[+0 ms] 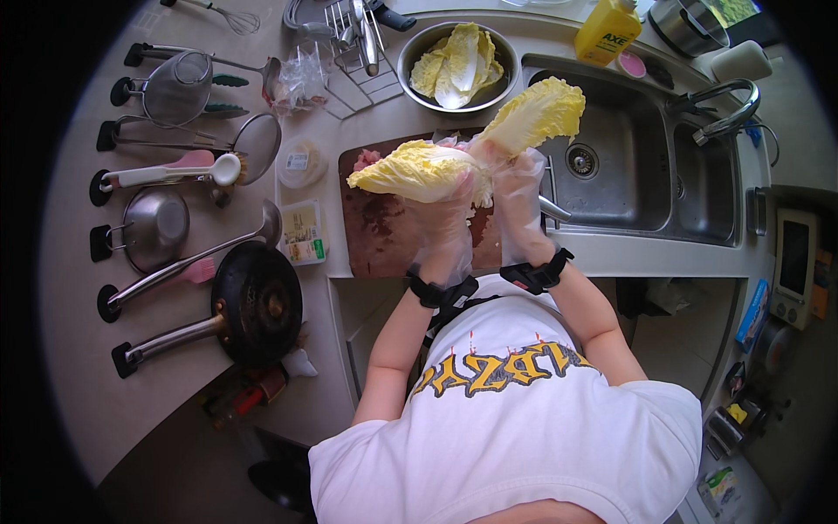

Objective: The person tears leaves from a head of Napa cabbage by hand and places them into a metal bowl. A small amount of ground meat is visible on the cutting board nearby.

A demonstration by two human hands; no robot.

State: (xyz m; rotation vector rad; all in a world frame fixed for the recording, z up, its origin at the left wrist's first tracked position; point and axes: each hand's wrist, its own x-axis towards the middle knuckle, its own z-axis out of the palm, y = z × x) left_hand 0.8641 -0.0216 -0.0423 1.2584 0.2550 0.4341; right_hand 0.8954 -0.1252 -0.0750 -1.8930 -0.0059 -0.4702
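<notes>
My left hand (pixel 444 213), in a clear plastic glove, grips a head of napa cabbage (pixel 412 171) whose yellow leafy end points left. A napa cabbage leaf (pixel 538 116), splayed up and to the right, is held at its base by my right hand (pixel 520 180), gloved likewise. The base ends of leaf and head meet between my hands; whether they are still joined is hidden. Beneath lies a reddish-brown cutting board (pixel 373 242) with wet dark patches. Some raw meat (pixel 366 158) shows at its upper left. A metal handle (pixel 555 208) juts out beside my right hand.
A steel bowl (pixel 404 72) with napa cabbage leaves (pixel 455 69) stands beyond the board. To the right is a double sink (pixel 622 190) with a faucet (pixel 727 105). Yellow detergent bottle (pixel 605 36) behind it. Left: lidded tubs (pixel 302 232), hanging utensils, a black frying pan (pixel 258 304).
</notes>
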